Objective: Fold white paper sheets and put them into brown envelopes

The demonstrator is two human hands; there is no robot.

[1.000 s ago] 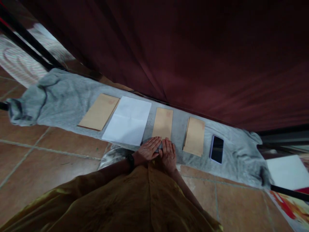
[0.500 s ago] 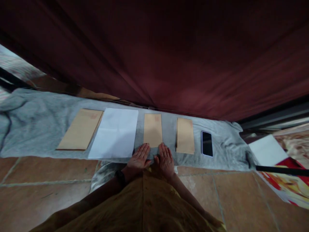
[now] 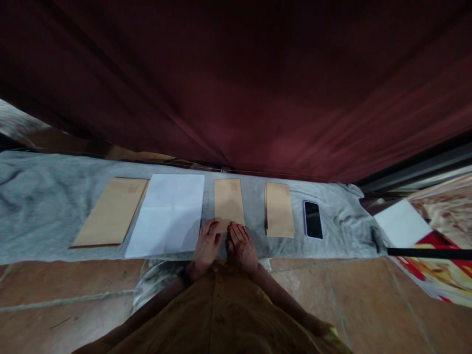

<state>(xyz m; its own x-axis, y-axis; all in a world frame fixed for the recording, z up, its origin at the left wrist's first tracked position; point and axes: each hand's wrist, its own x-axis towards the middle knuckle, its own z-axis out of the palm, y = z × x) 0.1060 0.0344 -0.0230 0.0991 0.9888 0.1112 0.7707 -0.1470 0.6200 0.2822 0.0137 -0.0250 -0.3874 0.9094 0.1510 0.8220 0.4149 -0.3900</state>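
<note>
A brown envelope (image 3: 227,199) with a small reddish print near its far edge lies in front of me. At its near left corner my left hand (image 3: 207,246) is curled, thumb and forefinger closed on the paper edge. My right hand (image 3: 242,247) rests on the near right corner, fingers stretched out flat over it. The near edge between the hands looks slightly raised or folded; the hands partly hide it. White paper sheets (image 3: 167,211) lie just left of my left hand. A small stack of brown envelopes (image 3: 279,209) lies to the right of my right hand.
A larger stack of brown envelopes (image 3: 110,211) lies at the left on the grey cloth (image 3: 44,206). A phone (image 3: 313,220) is at the right. Beyond hangs a dark red curtain (image 3: 236,98). A black bar (image 3: 427,253) and printed packaging (image 3: 442,275) are far right.
My left hand has gone from lying flat to closing on the envelope's near left corner. The right hand has shifted slightly left, further onto the envelope. The view has tilted a little.
</note>
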